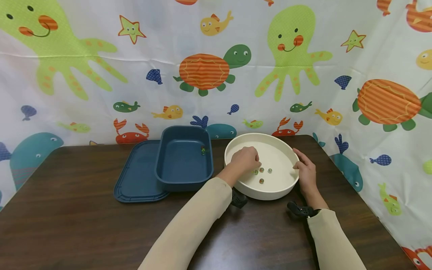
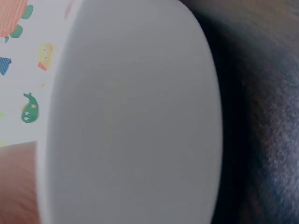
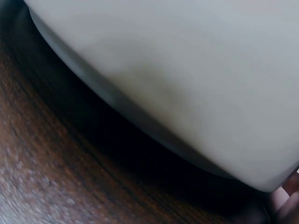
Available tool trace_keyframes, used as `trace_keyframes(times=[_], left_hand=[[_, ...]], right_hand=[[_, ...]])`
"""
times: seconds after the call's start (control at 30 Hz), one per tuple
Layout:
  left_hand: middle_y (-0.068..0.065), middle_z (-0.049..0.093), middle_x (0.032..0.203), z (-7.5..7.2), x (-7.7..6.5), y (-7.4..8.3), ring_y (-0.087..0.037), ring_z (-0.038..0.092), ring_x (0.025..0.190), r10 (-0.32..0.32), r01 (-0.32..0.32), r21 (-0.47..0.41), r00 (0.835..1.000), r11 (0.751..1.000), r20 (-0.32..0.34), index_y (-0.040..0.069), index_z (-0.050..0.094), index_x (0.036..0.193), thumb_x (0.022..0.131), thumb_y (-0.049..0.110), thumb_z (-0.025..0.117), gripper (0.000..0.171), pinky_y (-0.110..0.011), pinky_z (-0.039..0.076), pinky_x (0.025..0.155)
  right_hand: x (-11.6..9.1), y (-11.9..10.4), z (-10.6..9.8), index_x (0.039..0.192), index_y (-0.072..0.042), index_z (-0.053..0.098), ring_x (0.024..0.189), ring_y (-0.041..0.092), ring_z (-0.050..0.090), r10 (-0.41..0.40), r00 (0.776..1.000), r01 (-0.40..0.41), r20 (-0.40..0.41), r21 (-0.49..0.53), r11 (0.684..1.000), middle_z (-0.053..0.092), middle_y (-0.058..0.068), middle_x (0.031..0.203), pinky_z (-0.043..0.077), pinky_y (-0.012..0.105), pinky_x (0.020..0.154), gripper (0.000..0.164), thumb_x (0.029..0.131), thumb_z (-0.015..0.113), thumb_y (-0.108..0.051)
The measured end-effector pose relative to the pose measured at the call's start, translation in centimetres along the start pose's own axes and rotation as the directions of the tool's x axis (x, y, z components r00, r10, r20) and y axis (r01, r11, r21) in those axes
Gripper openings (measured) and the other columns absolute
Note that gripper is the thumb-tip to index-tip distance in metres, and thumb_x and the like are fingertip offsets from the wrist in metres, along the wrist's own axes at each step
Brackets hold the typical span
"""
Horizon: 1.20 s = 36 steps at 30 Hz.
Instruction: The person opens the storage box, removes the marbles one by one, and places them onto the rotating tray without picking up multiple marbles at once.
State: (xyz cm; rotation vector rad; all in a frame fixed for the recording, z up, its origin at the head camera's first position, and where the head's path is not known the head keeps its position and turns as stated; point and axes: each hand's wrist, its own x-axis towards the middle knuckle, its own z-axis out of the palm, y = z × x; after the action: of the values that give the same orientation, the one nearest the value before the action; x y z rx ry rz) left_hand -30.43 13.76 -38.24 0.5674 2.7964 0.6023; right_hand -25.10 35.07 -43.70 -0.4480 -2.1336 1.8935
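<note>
In the head view my left hand [image 1: 245, 158] reaches over the near left rim of a round white tray [image 1: 287, 183], fingers bent down near its floor. Several small glass marbles [image 1: 261, 181] lie beside the fingertips; whether the fingers pinch one is hidden. My right hand [image 1: 306, 173] grips the tray's right rim, thumb at the inner side and fingers outside. The tray's wall [image 2: 135, 112] fills most of the left wrist view, and its wall [image 3: 201, 84] also fills the right wrist view.
Left of the tray, a deep blue rectangular container [image 1: 183, 183] holds greenish marbles [image 1: 203, 150] by its right wall. It overlaps a flat blue lid [image 1: 138, 176] on the dark wooden table [image 1: 84, 225]. A curtain [image 1: 152, 48] with sea animals hangs behind the table.
</note>
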Motion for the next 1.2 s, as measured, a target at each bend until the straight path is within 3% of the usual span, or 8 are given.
trace_keyframes(times=[0.13,0.3,0.5,0.63,0.77,0.9,1.2], left_hand=[[0.003,0.074,0.098,-1.5,-0.9,-0.2,-0.012,0.063,0.078,0.048,-0.048,-0.003,0.998,0.999,-0.039,0.016,0.076,0.103,0.099,0.031,0.065,0.019,-0.029,0.051,0.072],[0.002,0.073,0.103,-4.3,-2.3,-1.7,-0.014,0.062,0.083,0.041,-0.047,-0.04,0.989,0.998,-0.142,0.016,0.075,0.109,0.102,0.028,0.058,0.021,-0.031,0.052,0.074],[-0.002,0.072,0.099,-6.7,-3.5,-5.2,-0.018,0.064,0.079,-0.018,-0.016,-0.134,0.968,0.991,-0.251,0.015,0.075,0.11,0.102,0.022,0.056,0.022,-0.032,0.05,0.068],[-0.004,0.073,0.106,-7.5,-3.8,-7.8,-0.021,0.067,0.086,-0.089,0.042,-0.17,0.956,0.985,-0.279,0.015,0.075,0.112,0.102,0.023,0.057,0.022,-0.038,0.056,0.075],[-0.005,0.073,0.108,-7.9,-4.2,-9.8,-0.023,0.067,0.09,-0.189,0.121,-0.227,0.932,0.966,-0.309,0.014,0.075,0.111,0.101,0.024,0.058,0.022,-0.043,0.057,0.08],[-0.008,0.073,0.111,-7.8,-4.4,-11.3,-0.025,0.068,0.092,-0.239,0.165,-0.254,0.923,0.953,-0.3,0.012,0.074,0.113,0.1,0.023,0.059,0.023,-0.044,0.057,0.083],[-0.015,0.072,0.118,-6.9,-4.6,-13.7,-0.027,0.067,0.096,-0.289,0.239,-0.273,0.945,0.932,-0.156,0.004,0.073,0.116,0.099,0.017,0.063,0.024,-0.043,0.057,0.089]], right_hand=[[-0.1,-0.1,0.1,0.149,-0.011,0.052,0.141,0.02,0.046,0.007,1.0,-0.007,-0.003,0.004,1.0,0.046,0.003,0.158,0.039,0.031,0.114,0.063,0.089,0.038,0.004],[-0.2,0.0,0.1,0.148,-0.01,0.052,0.142,0.019,0.045,0.008,1.0,-0.008,-0.001,0.005,1.0,0.047,0.004,0.158,0.04,0.027,0.11,0.064,0.088,0.039,0.005],[-0.3,-0.1,0.2,0.148,-0.009,0.052,0.142,0.02,0.045,0.008,1.0,-0.008,-0.012,0.016,1.0,0.046,0.005,0.158,0.038,0.033,0.114,0.064,0.087,0.038,0.006],[-0.3,-0.2,0.1,0.148,-0.01,0.052,0.143,0.022,0.045,0.016,1.0,-0.016,-0.015,0.013,1.0,0.046,0.005,0.158,0.036,0.039,0.118,0.063,0.088,0.037,0.005],[-0.2,-0.3,0.1,0.149,-0.011,0.051,0.144,0.023,0.044,0.02,1.0,-0.02,-0.012,0.006,1.0,0.045,0.005,0.159,0.035,0.043,0.12,0.063,0.089,0.037,0.004],[-0.2,-0.2,0.1,0.149,-0.011,0.051,0.143,0.023,0.045,0.023,1.0,-0.023,-0.011,0.01,1.0,0.045,0.004,0.159,0.035,0.042,0.12,0.063,0.089,0.037,0.004],[-0.1,-0.3,0.0,0.148,-0.012,0.052,0.143,0.022,0.045,0.026,1.0,-0.026,-0.009,0.009,1.0,0.046,0.003,0.158,0.036,0.04,0.119,0.064,0.088,0.037,0.004]])
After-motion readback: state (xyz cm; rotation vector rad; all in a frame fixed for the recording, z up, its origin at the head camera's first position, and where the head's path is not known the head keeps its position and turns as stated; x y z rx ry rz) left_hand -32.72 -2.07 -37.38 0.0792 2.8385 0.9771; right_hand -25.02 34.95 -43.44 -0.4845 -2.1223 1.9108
